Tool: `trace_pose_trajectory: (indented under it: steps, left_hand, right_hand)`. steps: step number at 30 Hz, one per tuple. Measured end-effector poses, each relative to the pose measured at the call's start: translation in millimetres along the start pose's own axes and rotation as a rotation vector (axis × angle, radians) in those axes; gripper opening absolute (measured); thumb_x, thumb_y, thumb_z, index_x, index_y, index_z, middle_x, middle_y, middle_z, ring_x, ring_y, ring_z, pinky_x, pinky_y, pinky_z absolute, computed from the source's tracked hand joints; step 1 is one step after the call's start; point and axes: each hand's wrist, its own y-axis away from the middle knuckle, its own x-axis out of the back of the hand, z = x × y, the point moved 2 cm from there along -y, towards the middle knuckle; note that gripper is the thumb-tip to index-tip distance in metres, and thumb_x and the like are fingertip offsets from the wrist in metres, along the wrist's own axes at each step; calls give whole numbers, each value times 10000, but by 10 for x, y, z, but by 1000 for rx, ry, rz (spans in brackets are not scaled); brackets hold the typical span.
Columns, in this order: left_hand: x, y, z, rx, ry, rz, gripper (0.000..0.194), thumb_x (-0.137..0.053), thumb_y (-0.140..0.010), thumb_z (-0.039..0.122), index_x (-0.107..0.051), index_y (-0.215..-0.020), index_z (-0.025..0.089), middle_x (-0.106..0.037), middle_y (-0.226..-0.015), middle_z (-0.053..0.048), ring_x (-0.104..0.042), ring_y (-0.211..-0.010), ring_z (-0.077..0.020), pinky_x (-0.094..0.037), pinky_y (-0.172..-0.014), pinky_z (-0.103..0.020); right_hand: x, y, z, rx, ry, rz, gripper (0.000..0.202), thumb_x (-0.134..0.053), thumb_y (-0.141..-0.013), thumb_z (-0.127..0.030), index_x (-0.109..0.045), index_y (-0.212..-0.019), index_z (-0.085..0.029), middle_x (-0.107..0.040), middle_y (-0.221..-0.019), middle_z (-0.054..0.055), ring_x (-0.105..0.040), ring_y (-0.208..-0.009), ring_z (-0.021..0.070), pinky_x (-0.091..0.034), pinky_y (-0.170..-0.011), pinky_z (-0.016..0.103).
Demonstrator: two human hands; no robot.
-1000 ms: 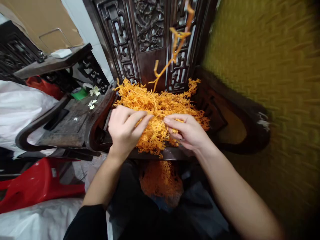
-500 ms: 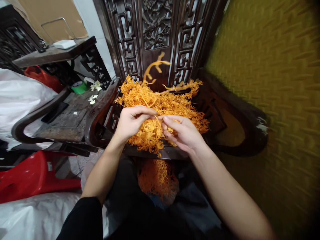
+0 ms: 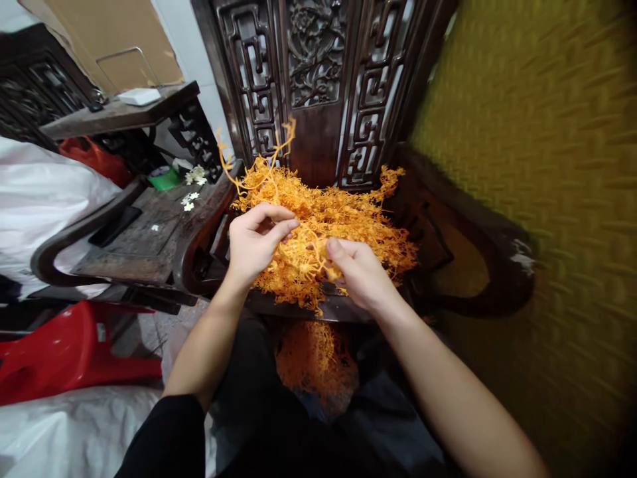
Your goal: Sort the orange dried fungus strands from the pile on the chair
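A heap of orange plastic sprigs covers the seat of a dark carved wooden chair. Above its front left part, my left hand pinches an orange branched stem, whose forked ends rise toward the chair back. My right hand is closed, thumb against fingers, on an orange sprig piece close by. Thin orange strands lie between the two hands. Where exactly the fingertips grip is partly hidden.
Behind the heap stands the carved chair back. To the left is another wooden seat with a green tape roll and small pale flowers. A red plastic stool and white sacks are farther left. A mesh bag hangs below.
The branched stem has swung left, and its tips now stand above the heap's left side. My hands have drawn slightly apart, the right one lower.
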Motion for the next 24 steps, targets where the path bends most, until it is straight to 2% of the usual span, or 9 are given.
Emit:
trace_pose_trajectory:
  steps: [4,6,9,10,12,16,19,21,24]
  left_hand:
    - [-11,-8,-31,-83,-48,133,152,-792,-835,321,-740,-896,191,-731,-836,-24,-662,-735,-112,-541,-668,-245]
    - [-25,-6,-57,-64,-36,197,150,-776,-851,314,-731,-915,186,-728,-853,-28,-662,-768,-118,-543,-711,-257]
    - [-70,15,-74,-5,-42,250,164,-750,-871,326,-729,-953,185,-728,-888,-35,-650,-771,-121,-530,-704,-260]
    - [-91,27,-68,3,-49,255,166,-743,-877,327,-733,-965,186,-725,-894,-37,-647,-773,-122,-526,-698,-259]
    - [-138,54,-40,-9,-66,253,161,-728,-889,319,-745,-980,187,-717,-903,-40,-648,-782,-125,-523,-693,-260]
    - [-241,126,45,-82,-115,185,141,-685,-923,291,-768,-997,204,-708,-897,-41,-647,-816,-140,-519,-687,-267]
    - [-307,188,108,-134,-187,128,139,-666,-936,263,-777,-1005,218,-662,-843,-30,-607,-763,-131,-483,-630,-255]
    - [-336,225,145,-200,-260,111,156,-646,-947,240,-780,-1024,219,-614,-812,-22,-571,-720,-120,-470,-620,-255]
    - [-350,270,169,-362,-392,107,195,-609,-962,202,-777,-1060,214,-560,-787,-16,-543,-693,-115,-471,-633,-252]
  right_hand:
    - [-18,-59,22,-128,-231,23,611,-540,-826,-818,-591,-845,-210,-400,-559,-56,-229,-411,67,-96,-403,251]
    - [-44,-80,57,-112,-209,73,608,-517,-846,-802,-620,-914,-207,-387,-558,-68,-203,-412,72,-123,-396,251]
    - [-141,-66,132,6,151,68,538,-731,-775,-654,-679,-1033,-184,-476,-600,-52,-371,-484,105,-340,-471,267]
    - [-180,-52,150,56,285,56,571,-791,-742,-595,-681,-1117,-178,-516,-630,-44,-443,-541,128,-421,-553,293]
    - [-239,-28,156,159,457,58,667,-845,-707,-527,-650,-1235,-171,-571,-687,-27,-533,-657,172,-493,-724,354]
    - [-224,-25,54,346,471,218,515,-793,-739,-587,-666,-1034,-184,-677,-849,60,-613,-838,236,-503,-851,391]
    - [-182,-38,6,375,363,267,540,-709,-779,-680,-658,-983,-182,-707,-1008,121,-635,-985,268,-502,-875,382]
    - [-178,-42,30,322,293,246,581,-678,-772,-737,-651,-942,-182,-693,-915,111,-637,-914,252,-508,-780,354]
    - [-189,-43,102,235,183,212,594,-645,-761,-792,-595,-822,-204,-579,-693,45,-566,-694,187,-449,-593,298]
